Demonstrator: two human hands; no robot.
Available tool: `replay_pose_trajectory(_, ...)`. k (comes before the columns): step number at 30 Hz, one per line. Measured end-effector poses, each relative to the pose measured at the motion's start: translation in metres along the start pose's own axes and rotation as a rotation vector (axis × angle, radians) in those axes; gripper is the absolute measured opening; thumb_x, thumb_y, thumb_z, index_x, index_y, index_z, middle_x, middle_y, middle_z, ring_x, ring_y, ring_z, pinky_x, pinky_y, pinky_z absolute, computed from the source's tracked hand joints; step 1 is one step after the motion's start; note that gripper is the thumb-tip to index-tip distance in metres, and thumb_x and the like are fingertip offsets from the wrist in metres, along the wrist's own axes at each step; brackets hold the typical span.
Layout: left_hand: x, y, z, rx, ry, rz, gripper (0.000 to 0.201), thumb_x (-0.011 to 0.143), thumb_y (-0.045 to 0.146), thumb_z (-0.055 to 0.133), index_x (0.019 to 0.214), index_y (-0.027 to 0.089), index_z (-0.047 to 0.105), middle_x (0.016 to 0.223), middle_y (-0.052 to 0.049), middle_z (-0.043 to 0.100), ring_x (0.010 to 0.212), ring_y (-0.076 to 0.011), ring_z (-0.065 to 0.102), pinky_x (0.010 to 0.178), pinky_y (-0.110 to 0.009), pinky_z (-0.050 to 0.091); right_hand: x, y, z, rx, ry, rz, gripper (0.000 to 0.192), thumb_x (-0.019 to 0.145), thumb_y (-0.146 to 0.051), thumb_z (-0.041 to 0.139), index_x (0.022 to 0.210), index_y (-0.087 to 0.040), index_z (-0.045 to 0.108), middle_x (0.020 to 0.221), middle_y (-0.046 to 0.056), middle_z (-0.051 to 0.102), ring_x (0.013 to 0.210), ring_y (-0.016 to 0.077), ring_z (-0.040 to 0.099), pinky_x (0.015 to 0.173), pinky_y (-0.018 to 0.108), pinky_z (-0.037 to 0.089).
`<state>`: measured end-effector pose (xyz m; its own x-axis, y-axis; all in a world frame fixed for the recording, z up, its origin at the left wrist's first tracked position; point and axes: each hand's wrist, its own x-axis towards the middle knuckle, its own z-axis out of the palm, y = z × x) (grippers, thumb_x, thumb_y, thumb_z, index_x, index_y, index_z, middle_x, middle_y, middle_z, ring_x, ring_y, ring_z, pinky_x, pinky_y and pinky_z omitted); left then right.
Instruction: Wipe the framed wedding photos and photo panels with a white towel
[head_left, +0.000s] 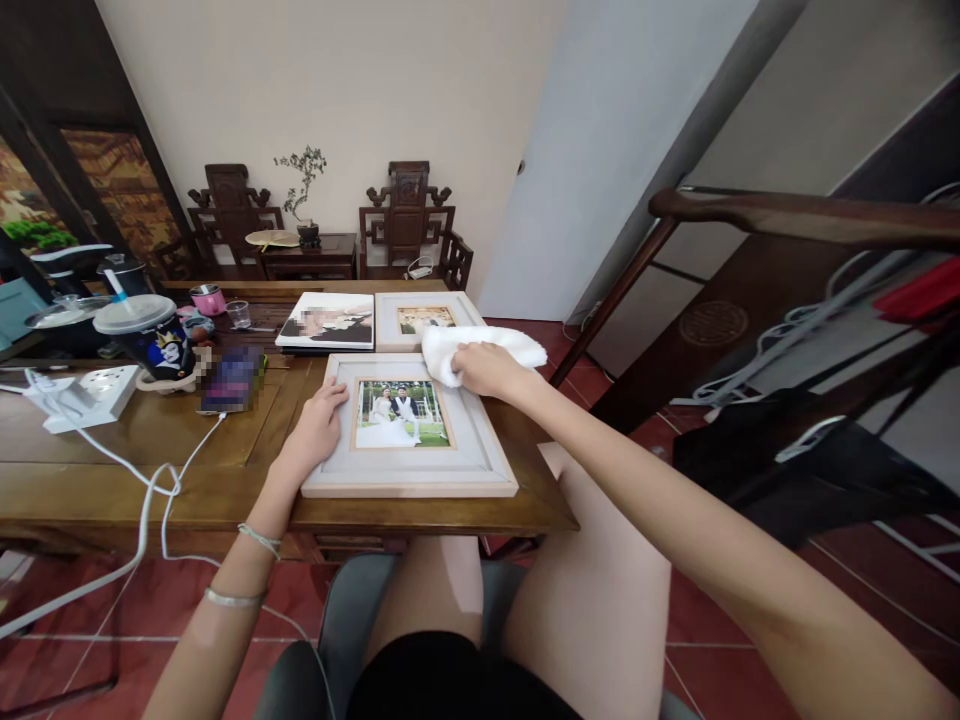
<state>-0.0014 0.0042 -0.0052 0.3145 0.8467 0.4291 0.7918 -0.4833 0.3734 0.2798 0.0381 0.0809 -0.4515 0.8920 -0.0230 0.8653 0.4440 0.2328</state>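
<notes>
Worktop (pixel 150 440) of dark wood carries everything you are handling, and the near picture frame (pixel 409 425) serves as your landmark: it lies flat on its back at the worktop's near right corner, its near edge just at the worktop's edge above your lap. Its long axis runs away from you, slightly longer than it is wide, and the photo in it stands upright as you look at it, its top pointing to the far wall. Beyond the frame's far edge lies a second frame (pixel 424 318), and just left of that a photo book (pixel 328 321), both flat. Left of the near frame, well apart, sit a lidded cup (pixel 146 335) and a white power strip (pixel 90 393) whose cable trails off the near edge.

Your right hand (pixel 487 370) is at the frame's far right corner, closed on a white cloth (pixel 480 348) that is bunched over that corner and spills past the frame's far edge. Your left hand (pixel 315 430) rests flat on the frame's left border, fingers spread narrowly and laid toward the photo, gripping nothing, thumb alongside the frame's outer edge.
</notes>
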Motion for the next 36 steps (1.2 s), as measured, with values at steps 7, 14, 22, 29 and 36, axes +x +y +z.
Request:
replay_pose_trajectory(7,0.0,-0.006,0.005,-0.015,0.023,0.019,0.046,0.078,0.004,0.037,0.114,0.009,0.065,0.129,-0.014,0.06,0.132,-0.0274,0.044,0.111,-0.048,0.035,-0.069,-0.02,-0.016,0.055,-0.109,-0.124,0.033,0.067,0.002,0.043,0.074,-0.013,0.071,0.082,0.014,0.07,0.085,0.0244,0.065,0.064,0.028,0.038)
replay_pose_trajectory(14,0.0,-0.005,0.005,-0.001,0.009,0.02,0.047,0.077,0.004,0.037,0.115,0.007,0.064,0.13,-0.016,0.059,0.133,-0.0276,0.043,0.112,-0.047,0.035,-0.139,-0.048,-0.049,0.138,-0.288,-0.192,0.03,0.072,0.0,0.042,0.073,-0.015,0.068,0.076,0.011,0.067,0.072,0.0218,0.061,0.063,0.028,0.035)
replay_pose_trajectory(22,-0.001,-0.004,0.002,-0.048,0.004,0.009,0.047,0.078,0.006,0.037,0.115,0.011,0.065,0.131,-0.013,0.058,0.133,-0.0274,0.042,0.112,-0.048,0.033,-0.052,-0.033,-0.015,0.061,0.08,-0.026,0.038,0.074,0.002,0.04,0.097,-0.01,0.068,0.124,0.02,0.059,0.105,0.0296,0.058,0.085,0.039,0.042)
replay_pose_trajectory(29,-0.001,-0.005,0.003,-0.049,0.02,0.011,0.046,0.078,0.006,0.037,0.114,0.011,0.065,0.13,-0.014,0.059,0.132,-0.0273,0.043,0.111,-0.049,0.034,-0.003,-0.033,0.015,-0.068,0.128,-0.107,0.037,0.075,0.004,0.044,0.099,-0.008,0.069,0.122,0.022,0.058,0.122,0.034,0.045,0.106,0.06,0.021)
replay_pose_trajectory(36,0.0,-0.003,0.004,-0.017,0.014,0.008,0.046,0.078,0.005,0.036,0.113,0.008,0.065,0.13,-0.016,0.059,0.133,-0.0274,0.043,0.112,-0.046,0.034,-0.089,-0.054,-0.018,0.084,-0.096,-0.32,0.029,0.07,0.004,0.046,0.08,-0.012,0.068,0.093,0.014,0.067,0.095,0.026,0.061,0.106,0.047,0.026)
